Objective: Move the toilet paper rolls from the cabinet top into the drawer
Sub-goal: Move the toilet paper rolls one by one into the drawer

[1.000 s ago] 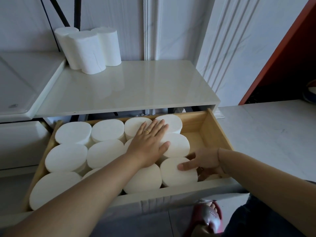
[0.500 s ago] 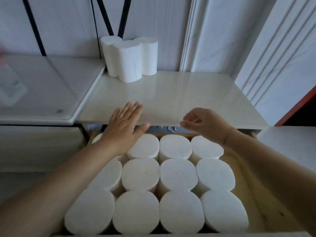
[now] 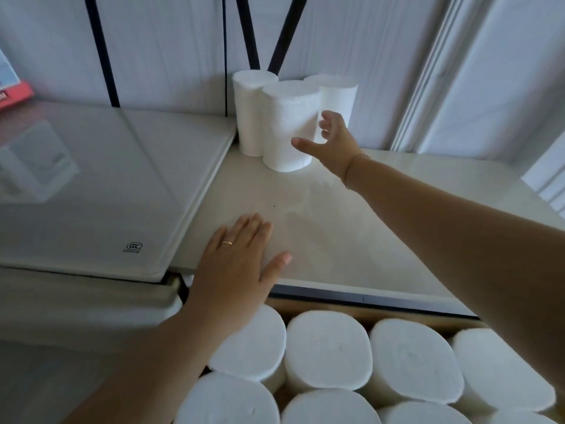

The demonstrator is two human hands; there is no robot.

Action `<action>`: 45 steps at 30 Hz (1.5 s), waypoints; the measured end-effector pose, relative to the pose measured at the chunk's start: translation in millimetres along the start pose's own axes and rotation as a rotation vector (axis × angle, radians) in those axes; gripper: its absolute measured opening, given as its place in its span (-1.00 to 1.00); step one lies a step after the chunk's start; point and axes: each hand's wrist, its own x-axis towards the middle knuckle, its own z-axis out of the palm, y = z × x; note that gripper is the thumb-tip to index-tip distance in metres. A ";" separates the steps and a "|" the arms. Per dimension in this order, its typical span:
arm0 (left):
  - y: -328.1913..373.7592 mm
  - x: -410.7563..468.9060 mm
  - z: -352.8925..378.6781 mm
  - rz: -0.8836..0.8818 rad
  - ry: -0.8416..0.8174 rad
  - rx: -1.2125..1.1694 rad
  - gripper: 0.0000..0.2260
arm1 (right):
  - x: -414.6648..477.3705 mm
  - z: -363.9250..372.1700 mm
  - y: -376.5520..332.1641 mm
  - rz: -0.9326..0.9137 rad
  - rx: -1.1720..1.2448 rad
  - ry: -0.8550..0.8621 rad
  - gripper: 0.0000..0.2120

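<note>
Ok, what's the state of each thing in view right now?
drawer: pulled open, packed full.
drawer rolls: standing on end, close together.
cabinet-top rolls: three, upright, bunched at the back of the cabinet top.
right hand: open, fingers spread at the front roll, not gripping yet.
left hand: open, flat on the cabinet top near its front edge.

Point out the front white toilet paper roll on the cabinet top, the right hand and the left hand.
Front white toilet paper roll (image 3: 287, 123): head view, its curved side wall.
Right hand (image 3: 336, 142): head view, back of the hand.
Left hand (image 3: 235, 261): head view, back of the hand.
</note>
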 end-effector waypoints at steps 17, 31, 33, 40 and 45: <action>5.3 -2.7 0.9 0.018 0.063 0.055 -0.29 | 10.9 40.6 -37.8 -0.033 0.280 -0.108 -0.13; 35.0 -14.8 -4.5 -0.297 0.329 -0.752 -0.29 | -120.6 -30.6 -26.3 -0.095 0.268 -0.191 -0.24; 52.4 -6.6 -22.1 -0.373 0.257 -1.000 -0.28 | -147.7 -54.5 -22.6 -0.088 0.240 -0.227 -0.25; 173.8 -1.8 -52.5 -0.095 -0.008 -1.360 -0.47 | -237.2 -130.1 -3.8 -0.070 0.424 -0.290 -0.48; 261.1 -12.2 -40.0 -0.072 -0.087 -1.424 -0.65 | -283.0 -195.6 9.7 0.112 0.605 -0.032 -0.52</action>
